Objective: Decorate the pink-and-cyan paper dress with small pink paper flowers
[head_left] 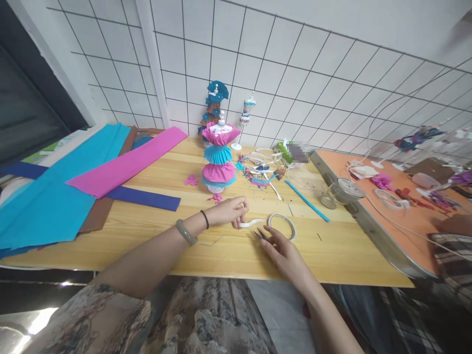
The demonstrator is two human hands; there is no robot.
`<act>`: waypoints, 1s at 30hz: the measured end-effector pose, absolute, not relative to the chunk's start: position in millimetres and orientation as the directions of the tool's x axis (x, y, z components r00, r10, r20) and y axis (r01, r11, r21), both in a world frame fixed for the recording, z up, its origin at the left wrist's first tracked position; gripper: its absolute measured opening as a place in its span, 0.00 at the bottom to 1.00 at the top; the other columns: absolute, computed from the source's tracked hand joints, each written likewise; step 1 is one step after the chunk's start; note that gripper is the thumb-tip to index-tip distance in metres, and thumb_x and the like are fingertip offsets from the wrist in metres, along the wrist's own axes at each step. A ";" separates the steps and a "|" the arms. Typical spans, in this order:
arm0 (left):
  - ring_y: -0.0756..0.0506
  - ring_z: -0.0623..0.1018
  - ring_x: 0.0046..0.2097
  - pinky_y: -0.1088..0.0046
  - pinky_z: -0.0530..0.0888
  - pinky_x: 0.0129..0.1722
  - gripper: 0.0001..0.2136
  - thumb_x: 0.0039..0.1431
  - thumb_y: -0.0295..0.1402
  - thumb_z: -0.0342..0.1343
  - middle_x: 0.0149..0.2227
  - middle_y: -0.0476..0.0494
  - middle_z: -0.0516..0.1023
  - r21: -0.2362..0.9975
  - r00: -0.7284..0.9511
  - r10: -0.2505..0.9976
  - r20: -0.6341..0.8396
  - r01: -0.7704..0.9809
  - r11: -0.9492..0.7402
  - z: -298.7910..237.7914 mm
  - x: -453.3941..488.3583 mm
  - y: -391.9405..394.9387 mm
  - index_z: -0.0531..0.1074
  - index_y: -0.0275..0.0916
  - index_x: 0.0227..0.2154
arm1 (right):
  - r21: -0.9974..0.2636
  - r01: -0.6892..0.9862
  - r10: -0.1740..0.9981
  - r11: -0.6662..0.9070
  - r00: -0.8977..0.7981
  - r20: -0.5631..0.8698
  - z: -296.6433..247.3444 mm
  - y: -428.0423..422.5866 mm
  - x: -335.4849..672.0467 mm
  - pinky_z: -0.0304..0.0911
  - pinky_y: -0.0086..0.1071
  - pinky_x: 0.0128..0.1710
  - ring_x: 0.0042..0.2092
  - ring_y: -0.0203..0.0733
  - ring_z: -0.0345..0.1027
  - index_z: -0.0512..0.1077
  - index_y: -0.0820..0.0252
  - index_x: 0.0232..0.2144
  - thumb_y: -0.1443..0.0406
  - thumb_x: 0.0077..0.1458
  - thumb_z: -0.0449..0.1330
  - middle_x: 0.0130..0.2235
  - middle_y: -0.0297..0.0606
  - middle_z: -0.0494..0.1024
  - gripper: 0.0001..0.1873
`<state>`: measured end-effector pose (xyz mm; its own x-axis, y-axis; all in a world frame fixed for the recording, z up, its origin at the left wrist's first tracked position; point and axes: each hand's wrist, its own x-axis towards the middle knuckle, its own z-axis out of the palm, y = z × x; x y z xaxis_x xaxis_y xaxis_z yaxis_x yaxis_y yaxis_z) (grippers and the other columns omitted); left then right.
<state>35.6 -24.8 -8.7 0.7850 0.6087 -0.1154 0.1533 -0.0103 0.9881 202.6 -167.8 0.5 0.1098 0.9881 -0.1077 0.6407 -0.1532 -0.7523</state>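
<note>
Pinched in my left hand point(236, 211) is the loose end of a strip of white tape point(254, 222), which runs right to its roll point(282, 226) on the table. My right hand point(282, 250) holds a small pair of scissors point(260, 235) whose dark blades point up and left, just below the strip. The handles are hidden by the fingers. Beyond my left hand stands a small dress form point(219, 172) dressed in pink and blue crepe paper tiers. Pink paper scraps point(191, 180) lie beside it.
Folded crepe paper in blue point(62, 196), pink point(129, 164) and dark blue point(147, 197) covers the left side. Behind stand two other decorated forms point(216, 105). Paper scraps point(261, 172), a blue stick point(306, 200) and a glass jar point(342, 191) lie right. An orange table point(387, 221) adjoins; a person's arm point(453, 223) rests there.
</note>
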 end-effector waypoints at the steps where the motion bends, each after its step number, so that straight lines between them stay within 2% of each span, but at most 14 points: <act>1: 0.53 0.73 0.21 0.79 0.71 0.21 0.07 0.57 0.36 0.47 0.22 0.50 0.70 0.987 0.779 0.617 -0.114 0.158 -0.017 -9.1 35.3 -24.3 0.59 0.37 0.32 | -0.712 0.685 0.988 -0.151 0.127 -0.087 0.1 -169.0 207.0 0.61 0.32 0.28 0.28 0.39 0.65 0.61 0.64 0.53 0.53 0.54 0.49 0.30 0.38 0.72 0.29; 4: 0.53 0.74 0.22 0.81 0.70 0.20 0.08 0.57 0.37 0.46 0.23 0.50 0.70 0.985 0.759 0.645 -0.093 0.163 -0.050 -10.9 34.4 -22.5 0.59 0.37 0.33 | -0.585 0.796 0.976 -0.155 0.215 0.035 -3.0 -168.5 224.2 0.63 0.36 0.35 0.35 0.44 0.68 0.63 0.63 0.51 0.54 0.54 0.48 0.37 0.45 0.75 0.26; 8: 0.52 0.75 0.27 0.81 0.70 0.19 0.09 0.56 0.38 0.49 0.30 0.45 0.72 0.992 0.720 0.692 -0.054 0.117 -0.044 -11.0 33.8 -19.6 0.60 0.37 0.33 | -0.455 0.872 0.929 -0.178 0.301 0.214 -6.8 -155.1 252.8 0.62 0.38 0.41 0.42 0.47 0.67 0.64 0.64 0.49 0.55 0.54 0.48 0.44 0.49 0.73 0.25; 10: 0.52 0.75 0.27 0.81 0.70 0.19 0.10 0.54 0.38 0.51 0.30 0.44 0.72 0.998 0.703 0.711 -0.017 0.057 -0.033 -8.2 33.5 -17.9 0.62 0.36 0.32 | -0.371 0.899 0.915 -0.233 0.332 0.229 -7.3 -144.3 267.3 0.62 0.38 0.40 0.41 0.47 0.67 0.64 0.64 0.50 0.55 0.54 0.48 0.44 0.49 0.71 0.25; 14: 0.54 0.71 0.22 0.80 0.69 0.19 0.12 0.51 0.38 0.55 0.24 0.49 0.69 0.999 0.668 0.743 0.036 -0.054 0.000 0.7 32.0 -14.6 0.64 0.33 0.29 | -0.200 0.920 0.907 -0.336 0.373 0.193 -11.3 -124.8 290.4 0.62 0.37 0.36 0.39 0.47 0.67 0.64 0.64 0.50 0.59 0.56 0.47 0.44 0.50 0.70 0.23; 17: 0.55 0.70 0.21 0.79 0.70 0.19 0.13 0.48 0.38 0.58 0.24 0.50 0.68 0.986 0.646 0.762 0.045 -0.153 0.072 5.8 31.0 -13.9 0.65 0.32 0.29 | -0.091 0.949 0.928 -0.303 0.315 0.197 -17.9 -116.6 299.1 0.61 0.38 0.37 0.38 0.47 0.67 0.64 0.66 0.51 0.62 0.56 0.47 0.41 0.51 0.71 0.22; 20: 0.56 0.70 0.22 0.79 0.69 0.20 0.13 0.46 0.37 0.60 0.25 0.50 0.69 0.965 0.635 0.772 0.014 -0.210 0.155 9.6 31.0 -16.5 0.66 0.32 0.29 | -0.009 0.970 0.930 -0.242 0.235 0.283 -18.0 -111.3 295.3 0.59 0.43 0.41 0.41 0.51 0.65 0.66 0.65 0.50 0.64 0.56 0.48 0.40 0.52 0.73 0.20; 23: 0.56 0.68 0.23 0.81 0.67 0.20 0.14 0.44 0.37 0.61 0.26 0.49 0.69 0.936 0.642 0.766 -0.033 -0.249 0.249 14.5 31.2 -21.2 0.67 0.32 0.28 | -0.079 0.993 0.901 -0.089 0.114 0.418 -3.2 -105.2 273.8 0.57 0.47 0.45 0.47 0.53 0.62 0.67 0.62 0.47 0.63 0.57 0.47 0.44 0.50 0.73 0.18; 26: 0.56 0.67 0.23 0.82 0.63 0.19 0.14 0.43 0.37 0.62 0.26 0.48 0.69 0.902 0.664 0.746 -0.047 -0.293 0.318 18.8 30.4 -24.4 0.67 0.31 0.27 | -0.205 0.933 0.839 0.295 -0.151 0.522 21.4 -97.7 239.0 0.58 0.44 0.46 0.48 0.49 0.63 0.65 0.59 0.49 0.62 0.57 0.50 0.46 0.48 0.72 0.18; 29: 0.56 0.67 0.24 0.81 0.62 0.20 0.14 0.45 0.38 0.61 0.26 0.48 0.69 0.868 0.674 0.738 -0.024 -0.353 0.350 19.4 28.6 -24.0 0.67 0.31 0.26 | -0.163 0.800 0.684 0.577 -0.365 0.632 41.2 -88.3 207.6 0.60 0.41 0.43 0.43 0.45 0.65 0.66 0.56 0.45 0.65 0.53 0.56 0.39 0.43 0.74 0.15; 30: 0.56 0.67 0.24 0.81 0.62 0.21 0.14 0.45 0.37 0.61 0.25 0.48 0.68 0.855 0.673 0.739 -0.014 -0.375 0.358 18.7 28.0 -23.4 0.67 0.31 0.27 | -0.139 0.768 0.641 0.625 -0.403 0.654 45.1 -84.7 200.5 0.61 0.40 0.41 0.41 0.44 0.65 0.66 0.56 0.44 0.66 0.52 0.58 0.38 0.41 0.75 0.15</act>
<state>28.0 -23.4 18.7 0.6735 0.7391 -0.0136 -0.3753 0.3577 0.8551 200.5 -84.7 45.1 -0.4025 0.6407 0.6538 0.7682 0.6248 -0.1394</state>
